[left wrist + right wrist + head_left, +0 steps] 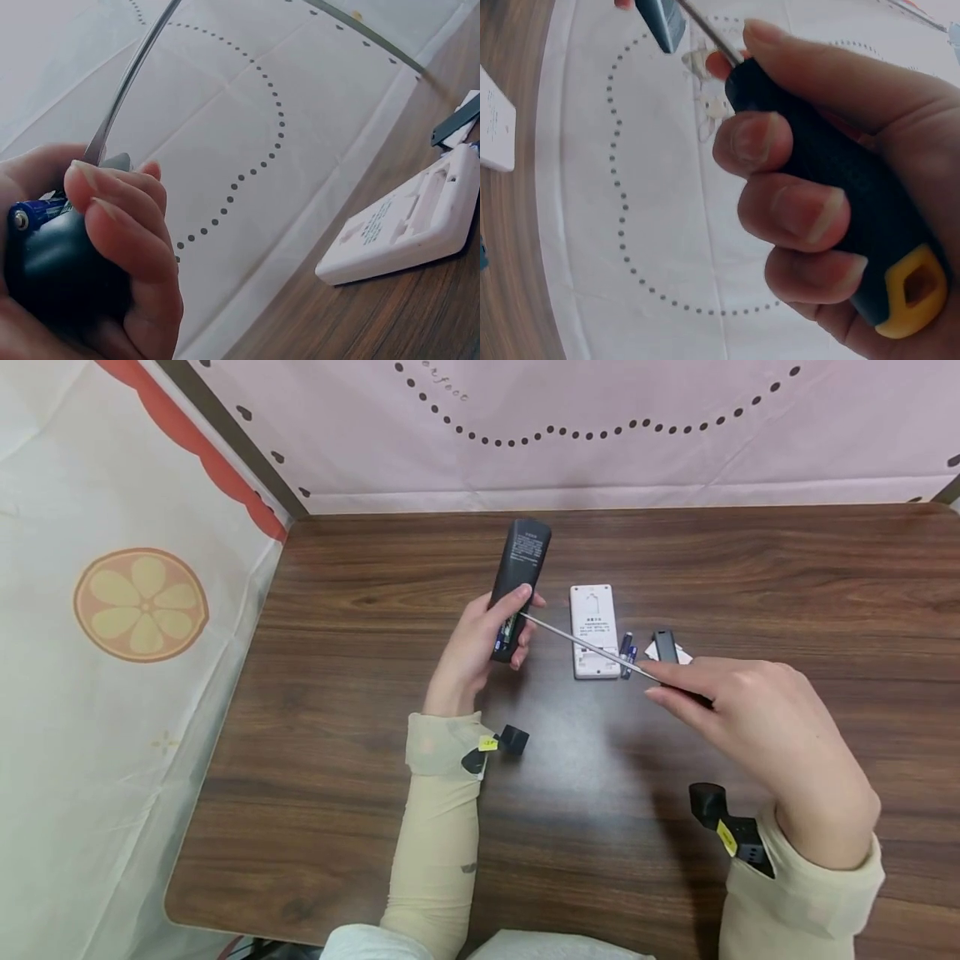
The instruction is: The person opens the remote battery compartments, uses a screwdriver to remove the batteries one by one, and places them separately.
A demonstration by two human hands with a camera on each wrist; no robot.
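Note:
My left hand grips a black remote control, its printed back facing up and its battery compartment uncovered. A blue battery shows in that compartment in the left wrist view. My right hand holds a screwdriver by its dark handle with a yellow end, fingers wrapped round it in the right wrist view. The shaft slants to the left, and its tip reaches the compartment beside my left fingers. Whether the tip touches a battery is hidden by those fingers.
On the wooden table a white remote-like device lies back side up, with an open compartment. Small batteries lie against its right side. Farther right, a dark cover-like piece rests on something white. A patterned cloth hangs behind the table.

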